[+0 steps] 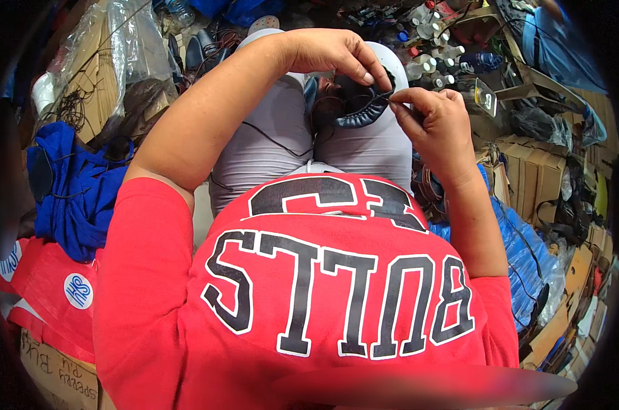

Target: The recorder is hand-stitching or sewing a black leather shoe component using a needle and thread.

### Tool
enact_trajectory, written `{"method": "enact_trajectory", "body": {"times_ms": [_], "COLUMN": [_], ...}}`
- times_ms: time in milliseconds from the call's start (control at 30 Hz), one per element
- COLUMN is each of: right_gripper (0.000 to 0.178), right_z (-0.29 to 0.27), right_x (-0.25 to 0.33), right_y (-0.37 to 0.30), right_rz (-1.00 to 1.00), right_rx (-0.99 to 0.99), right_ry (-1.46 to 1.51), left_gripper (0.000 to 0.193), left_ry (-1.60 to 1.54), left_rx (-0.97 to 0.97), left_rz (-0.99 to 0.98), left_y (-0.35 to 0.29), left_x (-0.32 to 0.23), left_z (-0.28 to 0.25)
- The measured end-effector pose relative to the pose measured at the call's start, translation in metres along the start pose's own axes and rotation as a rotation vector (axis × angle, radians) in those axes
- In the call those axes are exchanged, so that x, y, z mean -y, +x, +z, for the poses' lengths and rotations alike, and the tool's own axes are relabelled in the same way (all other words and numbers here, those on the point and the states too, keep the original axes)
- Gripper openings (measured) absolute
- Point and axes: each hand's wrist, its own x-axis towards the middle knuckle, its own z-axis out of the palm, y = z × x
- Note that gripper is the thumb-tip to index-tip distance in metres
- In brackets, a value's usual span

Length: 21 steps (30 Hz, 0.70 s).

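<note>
A black leather shoe (361, 117) with a gathered, puckered edge rests between my thighs, over the grey trousers. Reaching over it from the left, my left hand (340, 58) is closed, its thumb and fingertips pinched at the shoe's upper rim. At the right side of the same rim, my right hand (435, 123) pinches what looks like a thin dark strand between thumb and forefinger. The fingertips of both hands almost meet there. A thin black cord (275, 141) trails across my left thigh toward the shoe. The shoe's far side is partly hidden by my left hand.
Several small bottles (432, 61) stand beyond my right knee. Blue cloth (77, 184) and a red bag (50, 287) lie at left, near cardboard under clear plastic (108, 61). On the right are cardboard boxes (535, 167) and blue plastic wrap (517, 253). Loose shoes (203, 49) lie beyond my left knee.
</note>
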Motion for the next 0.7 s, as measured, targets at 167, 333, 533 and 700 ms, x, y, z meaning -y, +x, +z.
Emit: {"method": "enact_trajectory", "body": {"times_ms": [167, 333, 533, 700], "right_gripper": [0.005, 0.005, 0.009, 0.015], "right_z": [0.003, -0.002, -0.005, -0.011], "right_x": [0.003, -0.007, -0.022, -0.037], "right_y": [0.0, 0.006, 0.015, 0.019], "right_rz": [0.008, -0.076, 0.099, 0.061], "right_rx": [0.025, 0.054, 0.217, 0.322], "right_ry": [-0.027, -0.026, 0.275, 0.242], "left_gripper": [0.031, 0.028, 0.024, 0.034], "left_ry": [-0.016, 0.0, 0.138, 0.278], "left_rx": [-0.007, -0.019, -0.083, 0.051], "left_rz": [0.068, 0.103, 0.108, 0.037], "left_y": [0.001, 0.007, 0.023, 0.025], "left_x": [0.006, 0.01, 0.01, 0.01], "left_z": [-0.001, -0.001, 0.005, -0.004]}}
